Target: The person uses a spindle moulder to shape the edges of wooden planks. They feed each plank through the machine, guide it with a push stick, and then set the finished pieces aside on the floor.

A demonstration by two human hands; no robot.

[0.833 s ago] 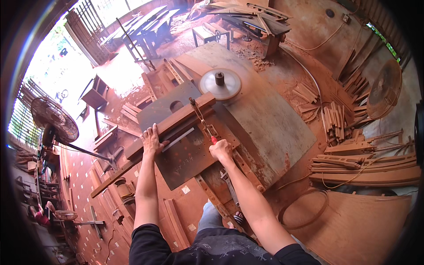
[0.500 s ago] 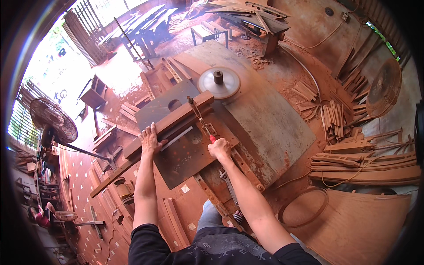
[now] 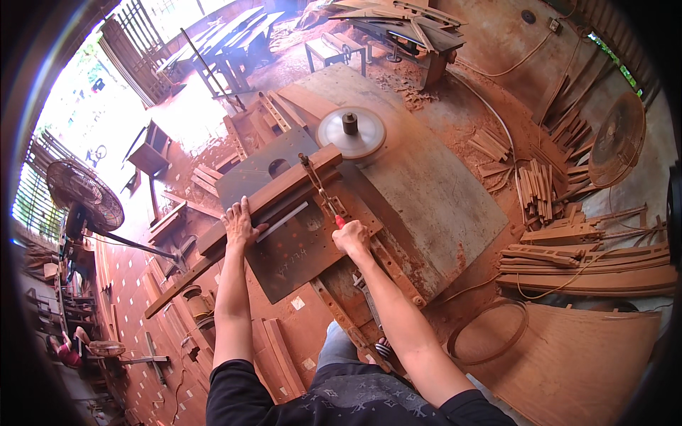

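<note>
My left hand lies over a long reddish-brown wooden board, fingers stretched across it and thumb apart. The board lies slantwise on a dark metal sliding plate. My right hand is closed round the red handle of a toggle clamp. The clamp's far end reaches over the board near its right end. Just beyond that end, a pale round disc, blurred as if spinning, sits on a dark upright spindle.
The machine's wide table extends right of the plate, with metal rails near my legs. A standing fan is at left, another fan at right. Stacked wood lies at right, beside a hoop. A person is far left.
</note>
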